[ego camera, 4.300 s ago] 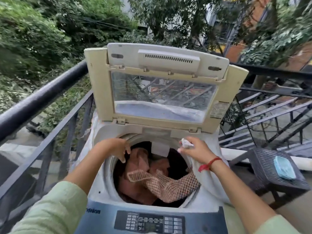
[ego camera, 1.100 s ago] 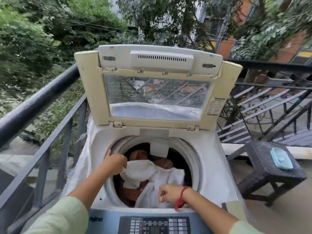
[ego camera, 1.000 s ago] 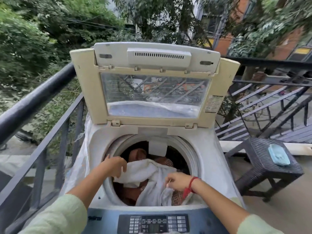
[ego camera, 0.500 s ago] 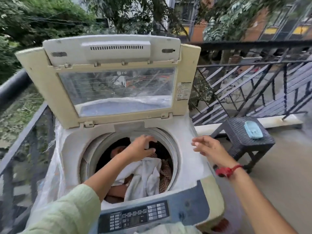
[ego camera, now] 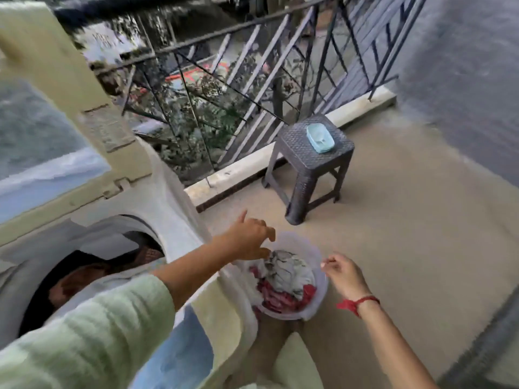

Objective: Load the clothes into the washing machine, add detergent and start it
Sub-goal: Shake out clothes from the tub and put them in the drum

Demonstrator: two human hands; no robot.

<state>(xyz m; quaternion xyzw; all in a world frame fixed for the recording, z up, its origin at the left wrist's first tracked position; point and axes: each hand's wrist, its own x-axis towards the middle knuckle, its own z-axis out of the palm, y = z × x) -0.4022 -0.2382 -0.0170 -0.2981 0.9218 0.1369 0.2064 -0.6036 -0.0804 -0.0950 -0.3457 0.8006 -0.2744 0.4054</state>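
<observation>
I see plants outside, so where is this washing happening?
Most likely an open balcony or terrace at a home. A dark metal railing runs along its edge with leafy plants beyond, a cream top-loading washing machine stands on the bare concrete floor, beside a dark woven plastic stool.

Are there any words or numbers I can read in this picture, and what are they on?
None can be read.
Sticker on the washing machine lid: printed lines, too blurred to read.
Stool, blue dish, basin of clothes: no writing visible.
</observation>
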